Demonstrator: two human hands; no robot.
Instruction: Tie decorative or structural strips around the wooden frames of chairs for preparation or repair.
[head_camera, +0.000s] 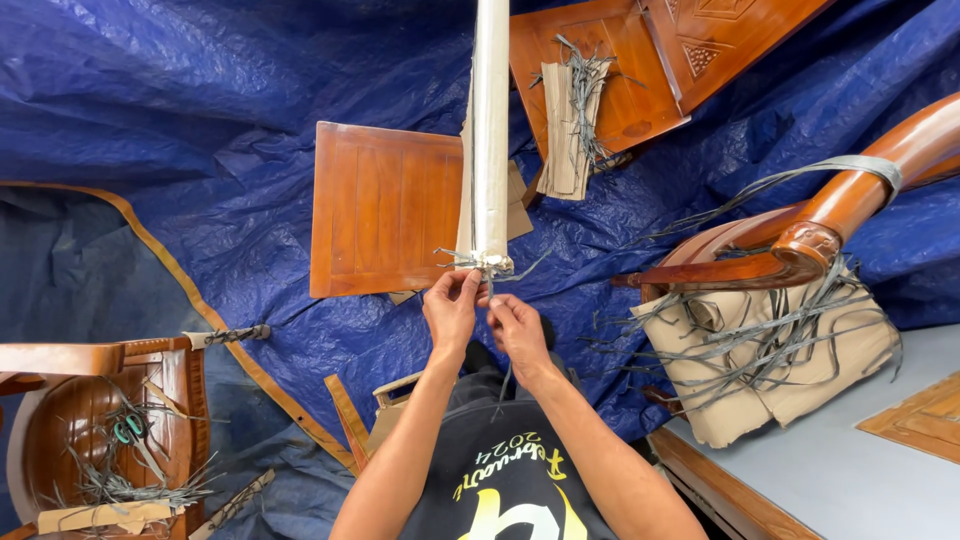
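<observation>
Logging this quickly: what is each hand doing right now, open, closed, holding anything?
Left hand: closed, pinching the grey strap at the end of the wrapped pole.
Right hand: closed, fingers pinching the same strap.

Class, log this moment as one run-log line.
left hand: pinching strap | right hand: pulling strap | wrapped pole: upright | tarp: beneath

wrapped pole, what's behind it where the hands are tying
Behind the wrapped pole lie a flat wooden panel, cardboard and the blue tarp. The pole covers the panel's right edge. Both hands, left and right, pinch grey strapping.
</observation>
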